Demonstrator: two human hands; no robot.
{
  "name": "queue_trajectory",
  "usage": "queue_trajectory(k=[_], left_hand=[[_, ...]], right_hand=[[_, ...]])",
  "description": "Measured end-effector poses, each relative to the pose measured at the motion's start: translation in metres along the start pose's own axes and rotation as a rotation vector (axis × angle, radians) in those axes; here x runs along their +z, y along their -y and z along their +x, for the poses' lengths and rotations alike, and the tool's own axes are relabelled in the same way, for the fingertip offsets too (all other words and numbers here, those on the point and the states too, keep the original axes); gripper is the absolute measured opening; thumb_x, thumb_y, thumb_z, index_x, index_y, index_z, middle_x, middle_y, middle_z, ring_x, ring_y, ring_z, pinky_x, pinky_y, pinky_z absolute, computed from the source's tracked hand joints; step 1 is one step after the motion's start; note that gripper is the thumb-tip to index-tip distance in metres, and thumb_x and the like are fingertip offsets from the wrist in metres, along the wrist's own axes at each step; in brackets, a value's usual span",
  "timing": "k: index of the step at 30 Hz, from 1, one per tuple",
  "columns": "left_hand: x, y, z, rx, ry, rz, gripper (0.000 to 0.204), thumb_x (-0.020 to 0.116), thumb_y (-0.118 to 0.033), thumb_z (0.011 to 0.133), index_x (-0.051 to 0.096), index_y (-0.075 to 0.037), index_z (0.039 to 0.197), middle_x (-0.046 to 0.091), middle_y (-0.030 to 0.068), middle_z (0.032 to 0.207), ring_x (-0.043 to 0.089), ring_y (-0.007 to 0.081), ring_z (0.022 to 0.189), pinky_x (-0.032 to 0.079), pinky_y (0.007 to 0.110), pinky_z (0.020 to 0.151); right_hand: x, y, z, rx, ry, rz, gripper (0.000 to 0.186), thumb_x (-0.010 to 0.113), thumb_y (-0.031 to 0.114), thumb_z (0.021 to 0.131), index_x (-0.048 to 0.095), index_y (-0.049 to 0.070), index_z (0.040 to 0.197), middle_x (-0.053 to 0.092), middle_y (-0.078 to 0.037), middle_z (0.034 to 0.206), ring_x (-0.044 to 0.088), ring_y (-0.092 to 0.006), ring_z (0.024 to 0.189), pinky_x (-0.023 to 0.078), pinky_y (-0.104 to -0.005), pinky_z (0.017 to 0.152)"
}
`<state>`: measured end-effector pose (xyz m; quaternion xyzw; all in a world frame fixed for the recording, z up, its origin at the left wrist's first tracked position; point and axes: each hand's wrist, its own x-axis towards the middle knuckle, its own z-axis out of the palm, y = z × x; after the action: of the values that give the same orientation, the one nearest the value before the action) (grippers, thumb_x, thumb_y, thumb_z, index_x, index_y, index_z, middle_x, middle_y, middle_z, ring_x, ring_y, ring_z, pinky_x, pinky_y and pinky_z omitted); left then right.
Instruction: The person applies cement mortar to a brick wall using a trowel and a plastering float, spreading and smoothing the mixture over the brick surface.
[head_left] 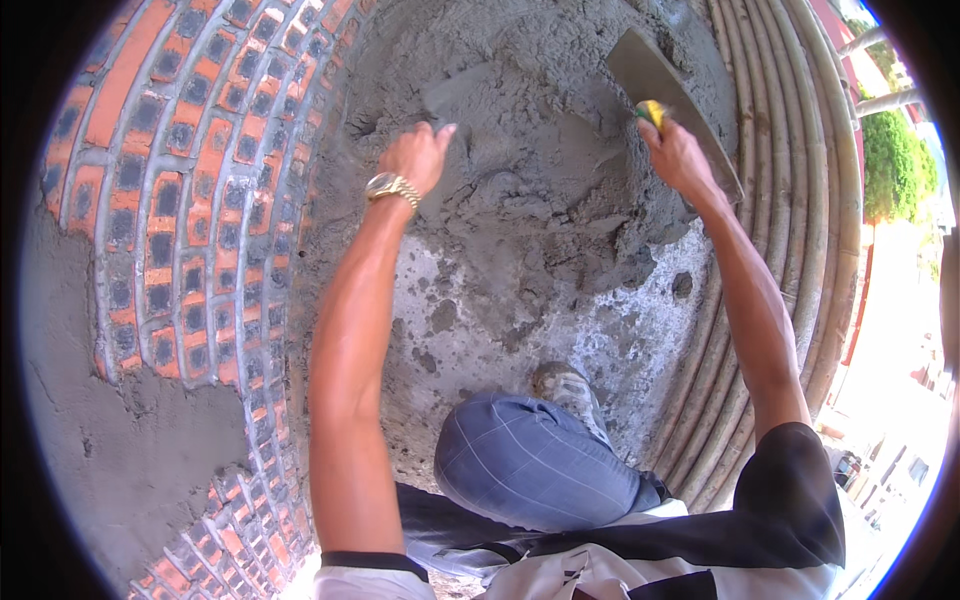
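Mortar, wet & grey, lies in a rough heap on the ground ahead of the person, b/w the part-rendered brick wall on the left & the row of long poles on the right. Step in hand, judging by the pose: prob. working or gathering the mix w/ the trowel. R hand has its fingers closed round the yellow-&-green handle; long flat blade sits at the heap's right edge, nr the poles, slanting across the hand's far side. R arm reaches fwd & out, elbow slightly bent, wrist roughly in line w/ forearm. L hand, gold watch at the wrist, is over the heap's left part, arm nearly straight, thumb side toward the mix; can't tell if its fingers hold anything. Pale flat patch just beyond it: tool or smoothed mortar, unclear. Next move seems to call for a low blade angle & firm wrist to get under the mix, keeping the edge off the poles. Bent knee is nr the heap's close side.
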<state>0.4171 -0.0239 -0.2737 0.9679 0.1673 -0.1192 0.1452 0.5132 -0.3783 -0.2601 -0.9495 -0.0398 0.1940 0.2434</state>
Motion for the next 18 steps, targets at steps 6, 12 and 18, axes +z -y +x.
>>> queue_trajectory(k=[6,12,18], left_hand=[[0.046,-0.003,-0.039,0.224,0.281,0.1,0.062,0.038,-0.057,0.103,0.059,0.0,0.094,0.066,0.0236,0.071,0.069,0.0398,0.07,0.054,0.048,0.059],[0.037,0.08,-0.111,0.157,0.275,0.113,0.063,0.038,-0.058,0.103,0.06,0.0,0.094,0.066,0.0206,0.073,0.067,0.0347,0.068,0.054,0.047,0.066],[0.111,0.066,-0.212,0.216,0.297,-0.257,0.066,0.039,-0.056,0.103,0.061,0.004,0.087,0.064,0.0258,0.074,0.065,0.0415,0.072,0.051,0.051,0.071]], right_hand=[[0.125,-0.024,-0.075,-0.322,0.201,-0.006,0.039,0.042,0.029,0.107,0.058,-0.006,0.097,0.064,-0.02,0.063,0.06,-0.0244,0.044,0.051,-0.0379,0.036],[0.097,-0.093,-0.163,-0.673,0.067,-0.257,0.034,0.06,0.027,0.097,0.057,0.002,0.119,0.069,-0.023,0.084,0.069,-0.0355,0.066,0.056,-0.0463,0.057],[0.194,-0.085,-0.171,-1.582,-0.455,-0.218,0.022,0.068,0.014,0.091,0.057,0.0,0.079,0.067,-0.022,0.079,0.07,-0.0369,0.073,0.06,-0.0468,0.067]])
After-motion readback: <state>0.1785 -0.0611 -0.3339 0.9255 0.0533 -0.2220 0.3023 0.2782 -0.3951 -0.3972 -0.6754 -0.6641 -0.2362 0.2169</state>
